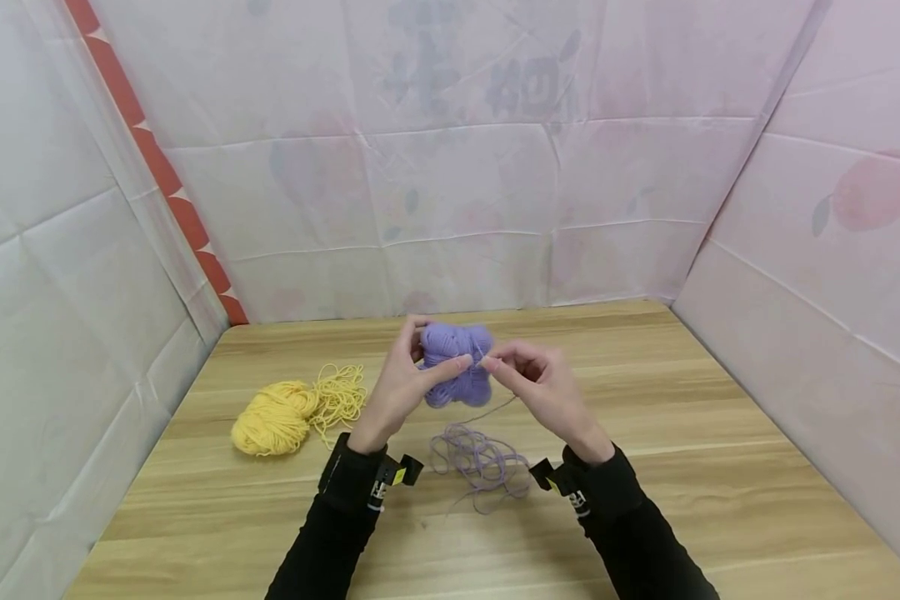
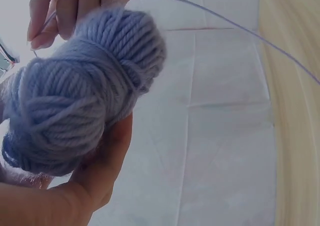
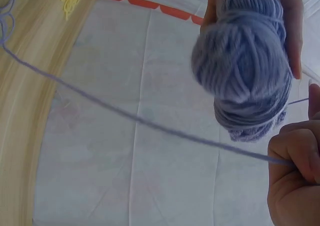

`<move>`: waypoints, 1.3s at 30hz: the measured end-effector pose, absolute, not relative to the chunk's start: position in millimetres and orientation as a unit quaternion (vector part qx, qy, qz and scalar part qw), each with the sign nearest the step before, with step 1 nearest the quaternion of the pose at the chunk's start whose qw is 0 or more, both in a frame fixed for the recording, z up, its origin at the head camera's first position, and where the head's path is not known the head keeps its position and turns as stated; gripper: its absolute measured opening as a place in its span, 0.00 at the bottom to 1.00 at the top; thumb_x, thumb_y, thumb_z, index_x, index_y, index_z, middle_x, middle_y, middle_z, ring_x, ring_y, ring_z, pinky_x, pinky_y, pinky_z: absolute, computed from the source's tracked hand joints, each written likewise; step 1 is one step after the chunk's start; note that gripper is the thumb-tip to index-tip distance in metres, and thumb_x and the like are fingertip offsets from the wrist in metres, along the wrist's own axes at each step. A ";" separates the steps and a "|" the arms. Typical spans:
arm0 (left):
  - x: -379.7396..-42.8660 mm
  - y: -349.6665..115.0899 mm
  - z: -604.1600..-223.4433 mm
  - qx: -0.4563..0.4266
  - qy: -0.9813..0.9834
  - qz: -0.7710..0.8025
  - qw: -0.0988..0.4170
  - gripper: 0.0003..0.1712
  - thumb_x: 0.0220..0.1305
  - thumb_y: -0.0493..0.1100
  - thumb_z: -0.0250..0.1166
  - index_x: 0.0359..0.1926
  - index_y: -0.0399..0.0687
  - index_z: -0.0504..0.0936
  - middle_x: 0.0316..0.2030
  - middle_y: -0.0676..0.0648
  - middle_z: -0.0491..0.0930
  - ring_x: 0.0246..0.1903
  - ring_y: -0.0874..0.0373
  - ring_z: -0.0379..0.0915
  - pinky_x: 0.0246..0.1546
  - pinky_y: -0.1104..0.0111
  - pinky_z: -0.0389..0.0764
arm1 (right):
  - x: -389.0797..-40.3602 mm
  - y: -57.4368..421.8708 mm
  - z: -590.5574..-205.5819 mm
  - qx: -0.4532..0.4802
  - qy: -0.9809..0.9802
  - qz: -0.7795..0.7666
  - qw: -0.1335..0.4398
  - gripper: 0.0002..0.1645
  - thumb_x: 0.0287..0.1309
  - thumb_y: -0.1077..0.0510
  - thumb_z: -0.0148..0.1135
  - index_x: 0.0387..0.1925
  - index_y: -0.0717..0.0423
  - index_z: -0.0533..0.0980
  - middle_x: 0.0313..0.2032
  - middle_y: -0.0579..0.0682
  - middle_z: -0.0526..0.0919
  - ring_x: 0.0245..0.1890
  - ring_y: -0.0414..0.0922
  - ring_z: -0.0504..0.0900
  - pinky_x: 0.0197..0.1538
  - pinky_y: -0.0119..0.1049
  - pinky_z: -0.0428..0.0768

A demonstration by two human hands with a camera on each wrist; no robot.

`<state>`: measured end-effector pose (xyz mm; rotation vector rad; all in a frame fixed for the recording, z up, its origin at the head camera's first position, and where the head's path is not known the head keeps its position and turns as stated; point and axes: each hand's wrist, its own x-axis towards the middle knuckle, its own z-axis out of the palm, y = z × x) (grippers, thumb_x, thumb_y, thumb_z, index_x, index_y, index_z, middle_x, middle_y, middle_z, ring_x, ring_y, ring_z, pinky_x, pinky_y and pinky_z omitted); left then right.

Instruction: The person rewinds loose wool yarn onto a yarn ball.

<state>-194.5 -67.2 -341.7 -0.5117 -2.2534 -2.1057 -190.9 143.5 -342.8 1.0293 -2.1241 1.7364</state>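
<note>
A purple ball of yarn [image 1: 442, 337] is held above the table by my left hand [image 1: 402, 375], thumb across its front and fingers behind. Just to its right, my right hand [image 1: 543, 387] pinches the purple strand between thumb and fingertips. In the right wrist view the strand [image 3: 150, 123] runs through the curled fingers of the right hand [image 3: 297, 168] and down toward the table. The left wrist view shows the ball [image 2: 85, 91] close up, with wraps crossing its middle. Below the hands, a loose purple tangle [image 1: 480, 458] lies on the table.
To the left on the wooden table [image 1: 720, 467] lies a yellow ball of yarn [image 1: 273, 419], with a loose yellow tangle [image 1: 339, 396] beside it. Pale cloth walls [image 1: 450, 192] enclose the table at the back and both sides.
</note>
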 end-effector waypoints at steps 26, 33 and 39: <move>-196.1 -71.1 -338.9 -0.149 -0.518 -0.840 0.057 0.22 0.66 0.33 0.58 0.55 0.53 0.61 0.53 0.44 0.71 0.52 0.52 0.74 0.51 0.67 0.81 | -195.3 132.6 -351.9 0.353 -0.755 0.552 0.029 0.08 0.62 0.65 0.60 0.38 0.59 0.84 0.20 0.41 0.73 0.16 0.37 0.67 0.20 0.30 0.70; -195.3 -70.4 -336.4 -0.158 -0.497 -0.852 0.052 0.20 0.66 0.31 0.57 0.53 0.53 0.63 0.55 0.44 0.70 0.53 0.52 0.72 0.51 0.67 0.80 | -199.1 133.3 -355.4 0.347 -0.753 0.558 0.008 0.08 0.63 0.64 0.59 0.38 0.61 0.83 0.21 0.39 0.74 0.16 0.36 0.63 0.20 0.30 0.68; -192.9 -71.2 -334.5 -0.187 -0.497 -0.848 0.015 0.20 0.66 0.30 0.55 0.54 0.53 0.64 0.53 0.45 0.71 0.52 0.55 0.72 0.50 0.69 0.79 | -202.8 135.6 -357.5 0.338 -0.755 0.561 -0.019 0.09 0.64 0.64 0.58 0.35 0.62 0.83 0.24 0.38 0.82 0.16 0.34 0.59 0.22 0.29 0.68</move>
